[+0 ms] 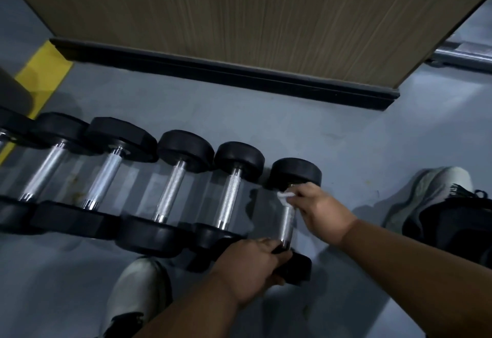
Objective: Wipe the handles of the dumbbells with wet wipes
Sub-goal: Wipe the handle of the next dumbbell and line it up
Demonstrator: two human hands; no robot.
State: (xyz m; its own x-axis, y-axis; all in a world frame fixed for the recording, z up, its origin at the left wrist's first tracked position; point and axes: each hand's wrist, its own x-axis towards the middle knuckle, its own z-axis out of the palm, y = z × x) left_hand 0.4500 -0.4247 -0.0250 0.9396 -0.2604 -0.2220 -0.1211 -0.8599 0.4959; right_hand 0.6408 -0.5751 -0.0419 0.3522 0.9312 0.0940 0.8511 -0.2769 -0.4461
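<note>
Six dumbbells in a row on the grey floor, heads black, handles chrome; the leftmost one is cut off by the frame edge. You're working the rightmost dumbbell, last in the row, just beside its neighbour. Your right hand has fingers curled round the upper end of its handle, pinching a white wet wipe against the chrome right under the far head. Your left hand grips the near head, fingers wrapped over its top edge (most of that head is hidden by the hand). Bare chrome shows between your two hands. Grey shoes: one below the row at lower left, one at right. Wood-grain panel with black base strip behind the row. Yellow floor marking far left.
</note>
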